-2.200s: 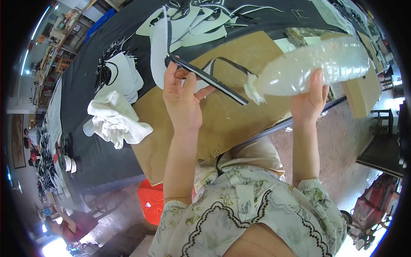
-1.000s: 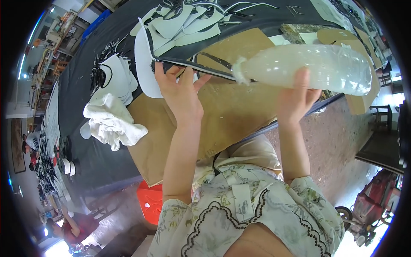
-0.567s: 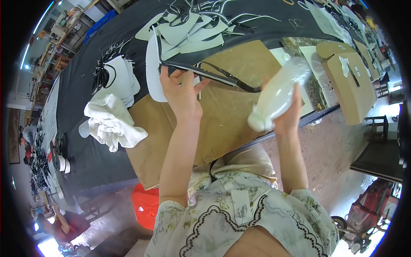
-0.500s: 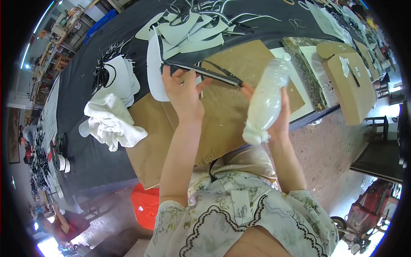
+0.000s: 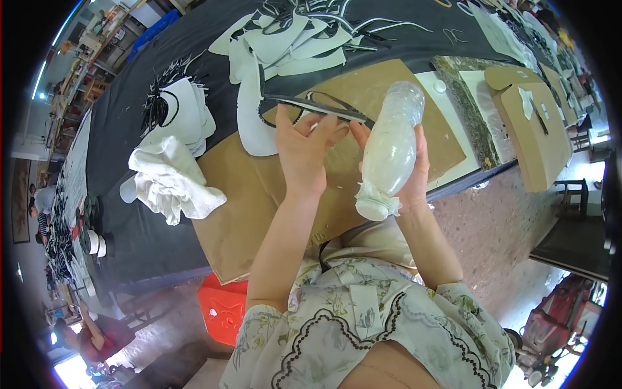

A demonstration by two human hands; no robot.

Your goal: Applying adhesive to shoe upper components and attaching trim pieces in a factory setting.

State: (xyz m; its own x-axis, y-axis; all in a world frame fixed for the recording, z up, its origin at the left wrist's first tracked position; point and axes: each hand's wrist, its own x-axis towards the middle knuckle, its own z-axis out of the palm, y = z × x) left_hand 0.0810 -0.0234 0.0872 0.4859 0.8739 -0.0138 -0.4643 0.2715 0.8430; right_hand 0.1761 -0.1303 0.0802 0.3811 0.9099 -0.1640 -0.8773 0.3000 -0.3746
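Observation:
My left hand (image 5: 304,155) is closed on a black strip (image 5: 324,109) with a pale edge, its fingers pinching it from below. The strip joins a white curved sheet piece (image 5: 251,120), which hangs at the left of that hand over the cardboard. My right hand (image 5: 414,178) wraps a cloudy plastic bottle (image 5: 391,139) of whitish contents, its lower end, nearest me, covered with a wrapped white cap. The thumb or finger of this hand also reaches to the strip's right end, beside the bottle. The bottle hides part of the right fingers.
Brown cardboard (image 5: 240,194) lies under my hands on a dark-covered table (image 5: 142,240). White cut pieces with black strips (image 5: 291,45) are piled at the far side, with another stack (image 5: 184,110) at left. A white cloth (image 5: 172,181) lies beside it. A red stool (image 5: 223,308) stands below the edge.
My left hand has moved right along with the white piece and strip. The bottle in my right hand has moved left, and the two hands are closer together.

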